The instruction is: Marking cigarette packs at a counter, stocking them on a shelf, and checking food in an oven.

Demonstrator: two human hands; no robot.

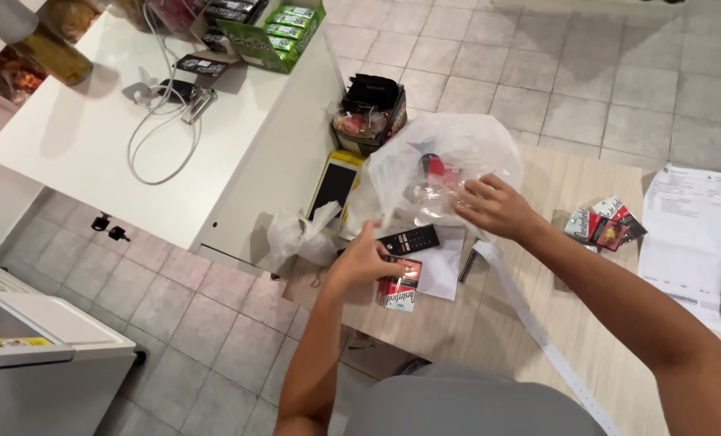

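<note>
1. Hands first: our right hand (496, 207) rests against a clear plastic bag (441, 173) at the centre of the frame, fingers spread over its crinkled side.
2. Our left hand (366, 257), just below and left of the bag, has its fingers pinched together on the bag's lower edge.
3. We see red and clear items inside the bag, too blurred to name.
4. We note a black remote (409, 240) just under the bag, and a red and white packet (398, 291) below our left hand, both on the wooden worktop (498, 323).
5. We see a white paper strip (530, 323) running toward the lower right.
6. We see small red packets (604, 226) lying at the right, well apart from the bag.
</note>
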